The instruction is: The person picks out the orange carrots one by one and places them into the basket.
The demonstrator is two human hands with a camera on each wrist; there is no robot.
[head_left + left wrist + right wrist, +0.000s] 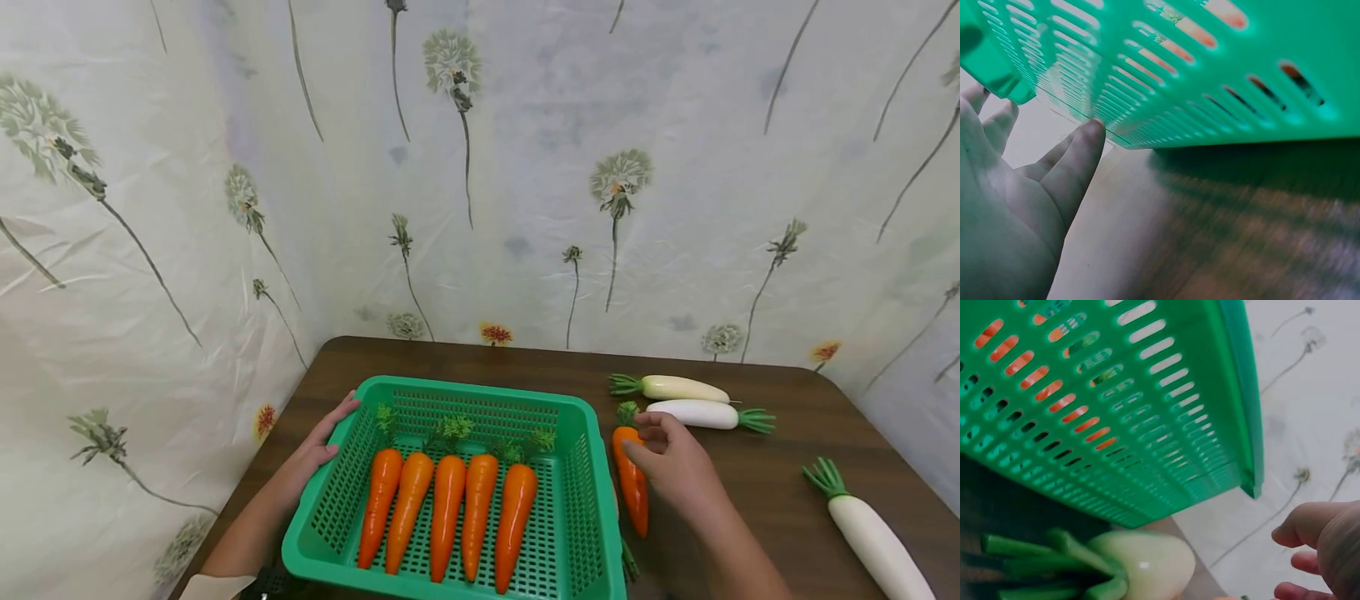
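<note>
My left hand [306,462] rests at the left rim of a green plastic basket [472,389], fingers extended along its outside. Several orange carrots [447,508] with leafy tops lie side by side inside it. Just right of the basket, another carrot [633,492] lies on the table. Over the upper end of that carrot is my right hand [678,462], thumb and fingers apart and loosely bent. In the right wrist view, a white radish [1154,559] with green stalks lies below the basket's side, near the right hand [1335,550]; the basket mostly hides it in the head view.
Two white radishes [686,387] lie at the back of the dark wooden table [780,387], just beyond the right hand. A further radish [877,537] is at the right edge. Flower-printed curtain [525,208] hangs behind and beside the table.
</note>
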